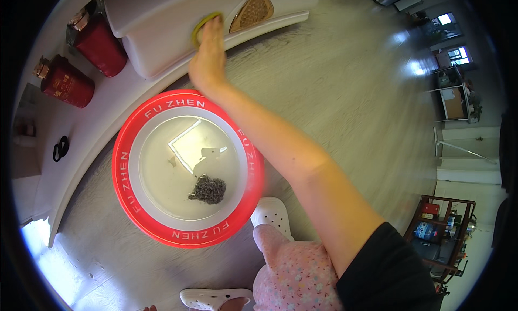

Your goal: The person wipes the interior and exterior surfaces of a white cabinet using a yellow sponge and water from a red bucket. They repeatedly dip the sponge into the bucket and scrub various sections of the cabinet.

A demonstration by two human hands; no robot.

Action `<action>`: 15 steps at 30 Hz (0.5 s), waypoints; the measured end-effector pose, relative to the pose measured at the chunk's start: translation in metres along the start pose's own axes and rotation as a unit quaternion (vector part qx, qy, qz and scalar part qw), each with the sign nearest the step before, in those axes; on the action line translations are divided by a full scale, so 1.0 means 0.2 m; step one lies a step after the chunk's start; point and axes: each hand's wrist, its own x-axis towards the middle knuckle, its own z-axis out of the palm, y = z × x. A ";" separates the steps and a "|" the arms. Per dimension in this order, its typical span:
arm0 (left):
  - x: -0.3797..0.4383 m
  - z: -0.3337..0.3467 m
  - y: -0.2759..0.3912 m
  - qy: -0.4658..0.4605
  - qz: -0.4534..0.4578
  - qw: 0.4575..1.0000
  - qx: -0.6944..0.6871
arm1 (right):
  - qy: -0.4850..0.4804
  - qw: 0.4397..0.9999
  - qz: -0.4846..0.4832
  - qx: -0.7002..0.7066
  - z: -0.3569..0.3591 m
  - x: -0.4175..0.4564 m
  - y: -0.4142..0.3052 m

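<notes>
My right hand point(211, 56) presses with fingers extended on a yellow-green pad point(198, 29), perhaps a sponge, against the side of a white furniture panel point(162, 35). The pad is mostly covered by the hand. Below the wrist, a plastic basin with a red rim point(120, 173) bearing white lettering stands on the floor. It holds shallow, cloudy-looking water point(162, 189). A dark steel-wool scrubber point(209, 189) lies in the basin. Only the fingertips of my left hand point(150, 308) show at the bottom edge, so its grip is hidden.
Two dark red bottles point(101, 45) point(68, 82) and black bands point(60, 149) rest on the white ledge point(101, 120). A gold textured inlay point(253, 11) decorates the panel. My white clogs point(272, 214) flank the basin's near side. A loaded wooden shelf point(441, 238) stands far right.
</notes>
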 end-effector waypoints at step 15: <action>-0.02 0.01 0.02 -0.008 -0.002 1.000 -0.013 | 0.042 0.998 0.015 -0.049 -0.14 0.21 0.16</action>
